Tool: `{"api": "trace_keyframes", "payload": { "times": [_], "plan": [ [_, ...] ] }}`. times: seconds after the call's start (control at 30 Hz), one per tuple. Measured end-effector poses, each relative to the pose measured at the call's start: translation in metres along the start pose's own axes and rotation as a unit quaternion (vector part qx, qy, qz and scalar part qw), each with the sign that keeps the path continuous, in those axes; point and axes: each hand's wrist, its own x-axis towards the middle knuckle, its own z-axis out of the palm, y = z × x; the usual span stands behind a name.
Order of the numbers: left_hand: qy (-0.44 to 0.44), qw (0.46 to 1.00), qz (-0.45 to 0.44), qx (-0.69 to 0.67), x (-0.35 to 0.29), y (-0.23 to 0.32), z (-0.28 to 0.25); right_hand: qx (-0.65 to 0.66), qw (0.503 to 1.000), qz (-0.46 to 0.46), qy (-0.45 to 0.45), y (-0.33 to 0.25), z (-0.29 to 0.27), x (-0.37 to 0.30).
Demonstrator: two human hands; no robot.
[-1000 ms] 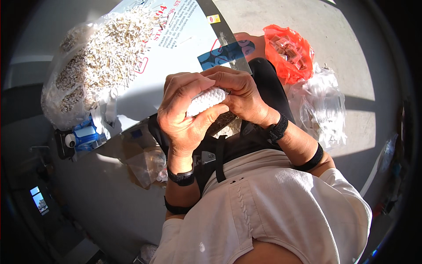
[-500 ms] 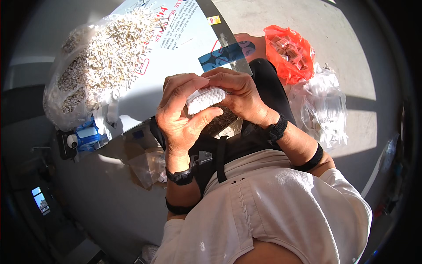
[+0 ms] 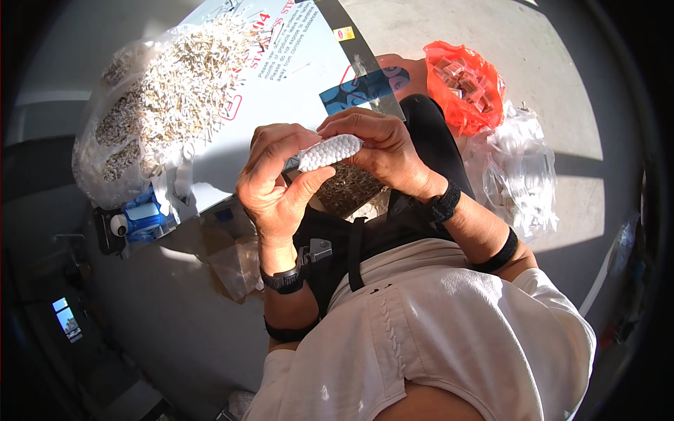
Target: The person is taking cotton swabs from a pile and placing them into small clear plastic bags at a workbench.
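Between my two hands is a small plastic pack of cotton swabs (image 3: pixel 330 152), its rows of round white tips facing up at me. My left hand (image 3: pixel 270 168) grips the pack's left end, thumb below and fingers above. The fingers of my right hand (image 3: pixel 379 140) close round its right end. Under the pack, near my lap, a container of loose cotton swabs (image 3: pixel 351 188) is partly covered by my hands. To the left, a big heap of loose cotton swabs (image 3: pixel 186 88) spills from a clear plastic bag (image 3: pixel 88 165) on the table.
The table (image 3: pixel 302 70) has a printed white covering and a dark edge. A blue object (image 3: pixel 144 216) sits at its near left corner. On the right are a red plastic bag (image 3: pixel 439 105) of small packs and a clear bag (image 3: pixel 523 186) of white items. A cardboard box (image 3: pixel 228 263) stands below the table.
My left hand has shifted slightly left and its thumb has drawn back along the pack. More of the white swab tips show now. The right hand has barely moved.
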Motion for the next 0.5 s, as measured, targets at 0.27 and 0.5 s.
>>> {"api": "trace_keyframes", "payload": {
  "times": [0.27,0.5],
  "plan": [
    [-0.055,0.995,0.02,0.084,0.01,0.012,0.002,-0.06,0.998,-0.009,-0.007,0.002,-0.004,0.0],
    [0.033,0.987,-0.153,-0.026,-0.006,-0.006,0.009,-0.098,0.993,0.043,0.049,0.007,-0.011,0.0]
  ]
}}
